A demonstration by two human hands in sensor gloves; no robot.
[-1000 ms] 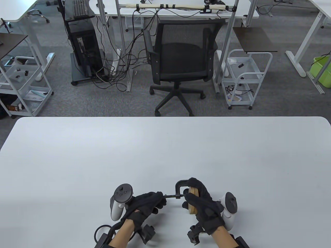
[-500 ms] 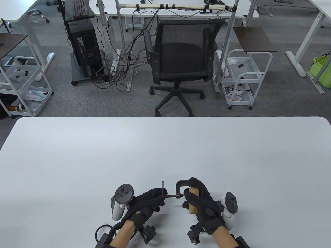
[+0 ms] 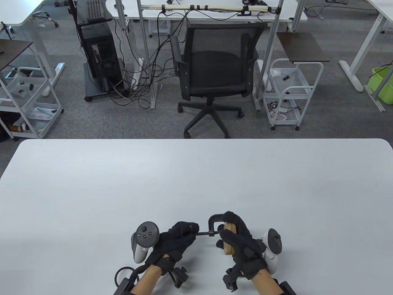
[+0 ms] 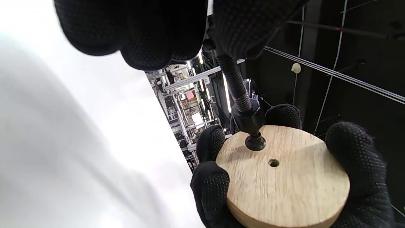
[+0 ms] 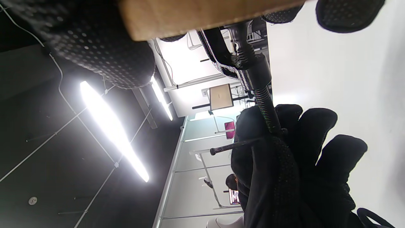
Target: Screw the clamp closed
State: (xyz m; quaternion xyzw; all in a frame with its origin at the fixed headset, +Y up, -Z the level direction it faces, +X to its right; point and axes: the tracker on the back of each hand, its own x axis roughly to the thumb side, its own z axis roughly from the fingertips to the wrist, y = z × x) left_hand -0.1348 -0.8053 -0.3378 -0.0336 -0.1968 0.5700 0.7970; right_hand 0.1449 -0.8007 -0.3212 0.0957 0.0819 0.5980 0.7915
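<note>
A black C-clamp sits around a round wooden disc near the table's front edge. My right hand grips the disc and the clamp frame. My left hand pinches the end of the clamp's threaded screw and its crossbar handle. In the left wrist view the screw ends in a pad that touches the disc's flat face, beside a small centre hole. In the right wrist view my left hand's fingers wrap the screw and thin handle bar.
The white table stretches wide beyond the hands. A black office chair stands past the far edge, with white carts and desks around it. Cables trail from both wrists at the front edge.
My left hand has turned the screw handle: the bar that stood up above the fingers half a second ago is now tucked down. The right hand and the disc have not moved.
</note>
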